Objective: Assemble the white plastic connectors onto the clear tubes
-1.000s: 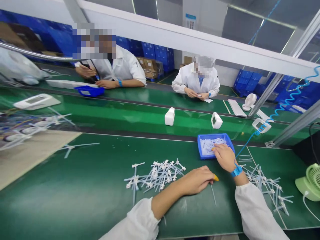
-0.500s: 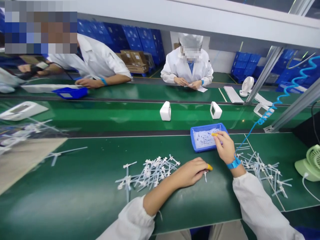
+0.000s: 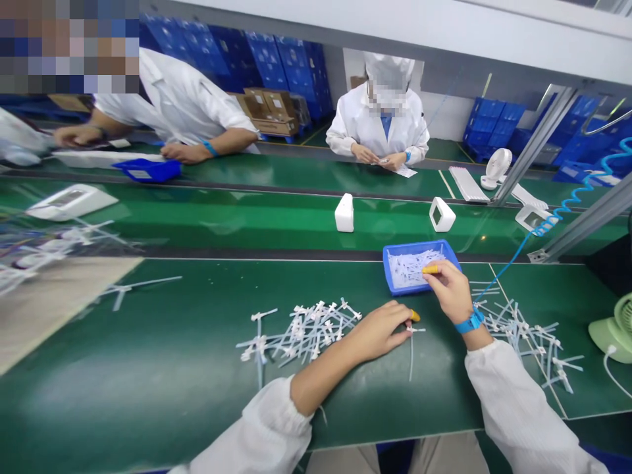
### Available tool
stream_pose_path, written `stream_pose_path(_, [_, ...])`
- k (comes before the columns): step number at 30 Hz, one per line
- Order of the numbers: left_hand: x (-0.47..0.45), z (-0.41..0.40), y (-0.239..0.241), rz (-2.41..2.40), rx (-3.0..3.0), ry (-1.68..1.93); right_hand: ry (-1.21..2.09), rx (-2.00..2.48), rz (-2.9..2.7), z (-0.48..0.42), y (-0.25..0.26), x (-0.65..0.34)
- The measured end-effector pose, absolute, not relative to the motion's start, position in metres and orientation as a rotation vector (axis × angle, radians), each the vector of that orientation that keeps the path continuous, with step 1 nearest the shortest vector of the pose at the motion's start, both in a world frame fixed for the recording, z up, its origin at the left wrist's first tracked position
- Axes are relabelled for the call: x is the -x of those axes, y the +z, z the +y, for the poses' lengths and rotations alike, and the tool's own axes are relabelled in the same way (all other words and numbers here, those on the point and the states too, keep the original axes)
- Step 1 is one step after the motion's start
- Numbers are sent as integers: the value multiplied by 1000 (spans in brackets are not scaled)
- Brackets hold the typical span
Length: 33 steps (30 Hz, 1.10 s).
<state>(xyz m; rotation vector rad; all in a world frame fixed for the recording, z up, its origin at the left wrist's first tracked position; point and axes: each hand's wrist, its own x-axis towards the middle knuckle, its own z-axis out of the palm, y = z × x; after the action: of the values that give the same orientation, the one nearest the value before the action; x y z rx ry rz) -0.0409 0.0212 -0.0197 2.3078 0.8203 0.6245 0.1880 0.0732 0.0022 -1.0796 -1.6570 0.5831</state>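
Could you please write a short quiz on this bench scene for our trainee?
1. True or false: the blue wristband is on the left wrist.
2. Which of these is nearest the right hand?
A. Green fan
B. Blue tray
C. Cardboard boxes
3. Fill the gap: a finger of the left hand wears a ____ cover.

Key:
1. False; the wristband is on the right wrist.
2. B
3. Yellow
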Motion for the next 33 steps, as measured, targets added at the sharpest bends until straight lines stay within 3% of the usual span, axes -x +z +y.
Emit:
stream_pose_path(13, [42, 24, -31, 802, -2382, 627, 926, 892, -2174, 23, 7, -208])
stream_pose_path(19, [44, 23, -24, 868, -2338, 560, 1087, 1024, -2190, 26, -5, -210])
stream_pose_path(33, [42, 19, -14, 905, -2142, 556, 1028, 983, -2317, 24, -7, -210])
